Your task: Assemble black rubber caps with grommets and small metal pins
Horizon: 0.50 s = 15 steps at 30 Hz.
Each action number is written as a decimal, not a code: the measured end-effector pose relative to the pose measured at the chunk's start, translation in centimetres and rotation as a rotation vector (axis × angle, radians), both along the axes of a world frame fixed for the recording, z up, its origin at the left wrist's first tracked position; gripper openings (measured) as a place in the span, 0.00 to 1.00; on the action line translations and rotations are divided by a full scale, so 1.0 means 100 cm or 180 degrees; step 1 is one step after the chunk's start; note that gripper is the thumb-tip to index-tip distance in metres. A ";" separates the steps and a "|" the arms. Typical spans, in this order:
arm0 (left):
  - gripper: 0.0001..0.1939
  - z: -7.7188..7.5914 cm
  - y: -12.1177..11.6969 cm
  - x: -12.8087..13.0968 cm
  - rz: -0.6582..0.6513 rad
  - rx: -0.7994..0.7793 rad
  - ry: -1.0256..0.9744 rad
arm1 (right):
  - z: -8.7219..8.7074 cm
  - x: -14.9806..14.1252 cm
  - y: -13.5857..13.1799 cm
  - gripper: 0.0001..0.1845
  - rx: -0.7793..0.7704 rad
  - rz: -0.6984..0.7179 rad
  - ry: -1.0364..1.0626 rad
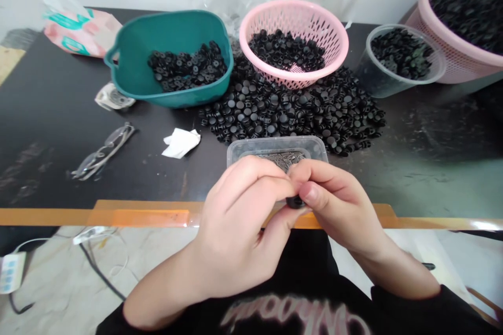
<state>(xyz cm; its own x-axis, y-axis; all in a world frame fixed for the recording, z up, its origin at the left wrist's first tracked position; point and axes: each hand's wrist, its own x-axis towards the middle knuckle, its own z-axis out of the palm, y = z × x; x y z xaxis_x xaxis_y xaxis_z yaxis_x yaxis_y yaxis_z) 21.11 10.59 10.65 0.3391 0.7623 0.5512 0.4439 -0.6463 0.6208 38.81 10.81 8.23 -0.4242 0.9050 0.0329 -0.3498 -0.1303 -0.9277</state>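
Note:
My left hand (243, 220) and my right hand (338, 204) meet at the table's near edge, fingers pinched together on one small black round part (295, 202). Only its lower rim shows between the fingertips. Just behind the hands stands a clear plastic tray (275, 147) with thin metal pieces inside. Beyond it lies a heap of loose black round parts (291, 110).
A teal bowl (129, 63), a pink basket (334, 26), a clear cup (377, 84) and a second pink basket (424, 15) all hold black parts. Glasses (102, 153), a crumpled white paper (181, 142) and a tissue pack (80, 31) lie to the left. An orange strip (141, 215) edges the table.

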 end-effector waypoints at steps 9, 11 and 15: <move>0.10 -0.003 -0.003 -0.002 0.0117 -0.0210 -0.0412 | -0.001 0.001 0.001 0.15 -0.0152 0.0275 0.0223; 0.10 -0.003 -0.006 -0.003 0.0211 -0.0195 -0.0409 | 0.001 0.002 0.001 0.12 -0.0080 0.0289 0.0224; 0.10 -0.004 -0.006 -0.004 0.0210 -0.0109 -0.0307 | 0.004 0.002 0.002 0.12 -0.0028 0.0340 0.0128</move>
